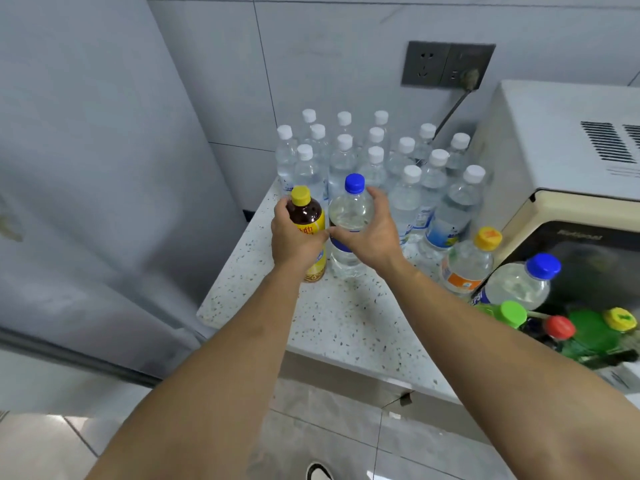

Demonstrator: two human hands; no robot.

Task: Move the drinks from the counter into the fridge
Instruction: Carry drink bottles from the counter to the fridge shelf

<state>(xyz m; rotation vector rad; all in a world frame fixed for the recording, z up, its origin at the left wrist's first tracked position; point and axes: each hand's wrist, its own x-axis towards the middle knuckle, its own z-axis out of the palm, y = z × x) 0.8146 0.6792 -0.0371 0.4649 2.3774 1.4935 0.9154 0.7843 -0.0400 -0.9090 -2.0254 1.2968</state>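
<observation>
- Two bottles are in the person's grasp at the near left part of the counter [349, 327], both standing upright on the speckled top, side by side and just about touching.
- Left hand [294, 237] is wrapped round the tea bottle [308, 216] — dark drink, yellow cap, yellow label — with the fingers curled over its shoulder.
- Right hand [370, 233] grips the blue-capped bottle [349, 209], a clear one with a blue label, thumb on the near side and fingers round the far side.
- Behind these two stands a crowd of small water bottles [374, 157] with white caps, packed in rows back to the tiled wall [329, 64].
- To the right, near the front of the microwave [561, 157], more drinks cluster: a clear bottle with an orange label and yellow cap [467, 261], a second clear bottle with a blue cap [519, 285], then green bottles [595, 337] and a red cap [559, 327] at the counter's edge — I cannot tell from here how many there are.
- At the left rises the grey fridge [86, 168], its door closed, just beside the counter's end.
- On the wall above the water bottles sits a dark socket plate [446, 64] with a plug in it, its cable running down behind the microwave.
- Below, pale floor tiles [311, 427] and the toe of a shoe [318, 472].
</observation>
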